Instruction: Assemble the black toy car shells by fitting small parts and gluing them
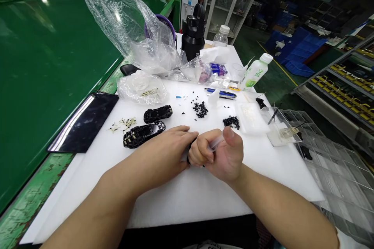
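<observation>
My left hand (168, 151) is closed on a black part, mostly hidden between my two hands over the white foam sheet (187, 206). My right hand (219, 153) touches my left fingertips, with its fingers curled round a translucent white tube (216, 143) and the thumb raised. Just beyond my left wrist lie two black model car bodies, one (157, 114) behind the other (143, 134). Small black parts form one pile (200, 109) beyond my hands and another (231, 122) to the right. Pale small parts (127, 123) lie at the left.
A clear plastic bag (140, 42) and a black flask (193, 35) stand at the back. A green-white bottle (256, 72), a blue cutter (221, 93) and a clear tray (251, 116) are right of centre. A dark glossy panel (84, 122) lies left.
</observation>
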`<state>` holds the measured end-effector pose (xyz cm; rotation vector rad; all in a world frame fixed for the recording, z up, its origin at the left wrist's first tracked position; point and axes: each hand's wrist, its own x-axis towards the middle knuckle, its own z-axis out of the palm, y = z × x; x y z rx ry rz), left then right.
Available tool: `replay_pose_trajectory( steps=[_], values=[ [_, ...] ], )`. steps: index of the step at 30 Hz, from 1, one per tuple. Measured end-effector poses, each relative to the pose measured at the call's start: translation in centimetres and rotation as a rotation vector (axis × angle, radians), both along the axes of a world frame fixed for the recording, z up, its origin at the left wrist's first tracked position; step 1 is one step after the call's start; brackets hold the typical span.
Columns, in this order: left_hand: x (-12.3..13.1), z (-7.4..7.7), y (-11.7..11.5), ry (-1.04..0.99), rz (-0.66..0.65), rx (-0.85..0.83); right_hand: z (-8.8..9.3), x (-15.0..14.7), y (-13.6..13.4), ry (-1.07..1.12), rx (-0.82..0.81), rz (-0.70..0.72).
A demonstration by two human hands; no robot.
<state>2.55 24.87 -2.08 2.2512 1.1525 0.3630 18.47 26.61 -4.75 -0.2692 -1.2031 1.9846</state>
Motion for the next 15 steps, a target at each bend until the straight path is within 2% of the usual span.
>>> replay_pose_trajectory(
  steps=[10, 15],
  values=[
    [0.13, -0.04, 0.05, 0.017, 0.006, 0.003, 0.29, 0.08, -0.07, -0.001, 0.012, 0.001],
    [0.12, -0.03, 0.08, 0.025, 0.002, 0.014, -0.25, 0.01, -0.08, -0.032, 0.046, 0.005]
  ],
)
